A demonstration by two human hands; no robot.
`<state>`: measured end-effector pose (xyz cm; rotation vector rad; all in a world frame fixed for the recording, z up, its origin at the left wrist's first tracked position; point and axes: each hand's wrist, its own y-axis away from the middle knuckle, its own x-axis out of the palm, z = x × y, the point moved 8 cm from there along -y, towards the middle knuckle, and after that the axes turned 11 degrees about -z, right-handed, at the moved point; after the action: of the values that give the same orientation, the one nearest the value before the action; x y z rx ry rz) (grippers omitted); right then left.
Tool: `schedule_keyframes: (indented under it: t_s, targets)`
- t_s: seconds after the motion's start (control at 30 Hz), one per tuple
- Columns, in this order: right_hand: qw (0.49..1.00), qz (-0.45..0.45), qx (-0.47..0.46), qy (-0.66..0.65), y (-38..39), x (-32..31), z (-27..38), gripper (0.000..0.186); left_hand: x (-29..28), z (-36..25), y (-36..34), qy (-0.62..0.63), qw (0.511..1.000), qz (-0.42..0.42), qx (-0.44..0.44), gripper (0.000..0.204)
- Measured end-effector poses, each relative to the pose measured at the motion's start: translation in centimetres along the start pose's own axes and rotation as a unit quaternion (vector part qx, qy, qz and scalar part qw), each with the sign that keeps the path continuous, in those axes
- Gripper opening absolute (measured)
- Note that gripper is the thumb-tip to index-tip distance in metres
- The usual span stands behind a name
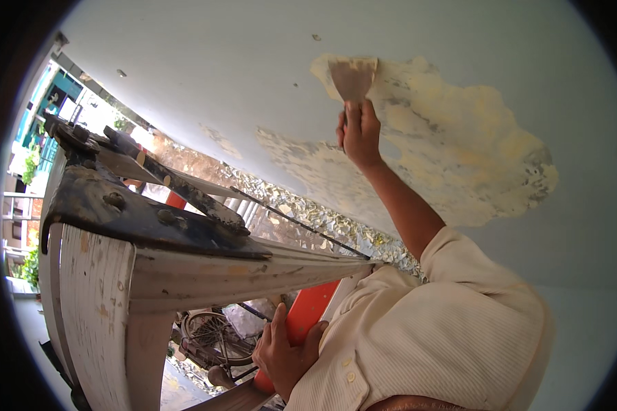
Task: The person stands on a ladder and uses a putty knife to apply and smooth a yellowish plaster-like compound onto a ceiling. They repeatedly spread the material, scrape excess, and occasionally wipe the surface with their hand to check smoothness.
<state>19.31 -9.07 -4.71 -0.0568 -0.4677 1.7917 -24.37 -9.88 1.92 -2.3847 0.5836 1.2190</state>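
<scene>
I'm working the scraper [353,81] over the pale yellow patch [459,133] on the wall [212,51], and I'm judging that a low blade, even pressure and short strokes are suiting it best, with neither corner digging in. My right fingers [354,115] are gripping the scraper; its blade is standing just beyond their tips, covering the patch's upper left end. Below, my left fingers [279,323] are lying against a red bar [313,307]; whether they're closing round it, I can't tell.
</scene>
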Motion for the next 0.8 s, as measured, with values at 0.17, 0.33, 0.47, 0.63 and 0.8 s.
schedule_keyframes:
  t_s: [0.17,0.33,0.47,0.63,0.8]
  targets:
    - [1.0,0.015,-0.002,-0.005,-2.4,2.5,3.1,0.027,0.0,0.2,0.3,-0.006,1.0,-0.001,-0.006,0.077]
    - [0.999,0.002,0.043,0.031,2.0,-1.0,-1.5,0.027,-0.1,0.0,0.0,-0.002,1.0,0.002,-0.002,0.076]
    - [0.999,0.017,-0.013,0.024,-2.3,3.6,2.4,0.029,0.2,0.3,0.3,0.002,1.0,-0.004,-0.014,0.076]
    - [0.998,-0.041,0.027,0.039,0.9,2.0,-1.7,0.026,-0.1,0.6,0.3,0.001,1.0,-0.006,-0.013,0.076]
    - [0.999,-0.004,-0.02,0.04,-1.7,5.2,0.9,0.027,-0.2,0.8,0.3,0.008,1.0,0.002,-0.027,0.075]
